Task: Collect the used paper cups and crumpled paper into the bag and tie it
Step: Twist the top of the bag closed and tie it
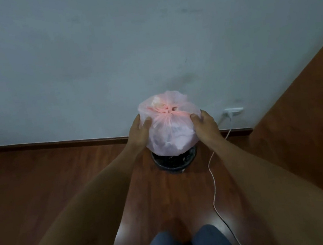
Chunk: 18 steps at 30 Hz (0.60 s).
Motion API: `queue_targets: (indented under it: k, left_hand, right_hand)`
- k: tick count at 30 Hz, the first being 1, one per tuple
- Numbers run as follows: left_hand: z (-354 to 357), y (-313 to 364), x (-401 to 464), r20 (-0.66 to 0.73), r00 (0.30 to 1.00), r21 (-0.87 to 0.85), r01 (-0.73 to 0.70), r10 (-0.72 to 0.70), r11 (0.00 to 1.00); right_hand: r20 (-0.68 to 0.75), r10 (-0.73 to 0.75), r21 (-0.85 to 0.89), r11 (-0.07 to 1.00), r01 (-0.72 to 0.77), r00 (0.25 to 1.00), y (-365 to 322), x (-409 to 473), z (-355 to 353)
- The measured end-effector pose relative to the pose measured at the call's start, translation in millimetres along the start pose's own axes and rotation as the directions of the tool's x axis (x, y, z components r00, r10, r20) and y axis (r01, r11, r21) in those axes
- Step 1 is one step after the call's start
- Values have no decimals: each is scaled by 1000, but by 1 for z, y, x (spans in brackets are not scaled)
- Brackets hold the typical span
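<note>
Pink bag (170, 125) already knotted on top, held just above the dark bin (175, 161) on the floor. My left hand (140, 132) & right hand (205, 123) cup its sides, fingers curled on the plastic. I'd lower it straight, w/ even grip, so the knot isn't strained.

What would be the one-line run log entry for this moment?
stage: bag tied | translucent pink plastic bag: knotted, above round black bin | left hand: grips bag side | right hand: grips other side

Dim, soft-focus view with wide-angle stretching at the edges.
</note>
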<state>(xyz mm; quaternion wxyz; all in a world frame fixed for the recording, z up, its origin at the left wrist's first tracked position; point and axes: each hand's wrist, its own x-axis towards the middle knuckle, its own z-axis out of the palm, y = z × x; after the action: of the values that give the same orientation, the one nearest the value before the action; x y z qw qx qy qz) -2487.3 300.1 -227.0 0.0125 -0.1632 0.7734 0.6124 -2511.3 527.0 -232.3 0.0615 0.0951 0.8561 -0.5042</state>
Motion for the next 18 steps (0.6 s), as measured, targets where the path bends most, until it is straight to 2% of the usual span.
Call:
queue_targets:
  k: [3,7,10,15,18]
  left_hand:
    - [22,-72,38,14,1000,-48,10,-9,999]
    - [49,-164,82,2,989,-100,147,-148,984]
    - [69,-222,106,33,982,-82,186,-184,979]
    - [91,-291,134,36,982,-19,184,-183,983]
    - [93,-296,133,31,979,39,202,-203,979]
  right_hand:
    - [9,16,-2,1000,-16,1000,64,35,41]
    - [11,56,-4,998,-56,998,146,73,93]
    - [6,101,-15,995,-101,995,199,93,121]
    - [21,113,-37,993,-112,993,250,113,144]
    - [52,141,-32,990,-139,989,254,113,146]
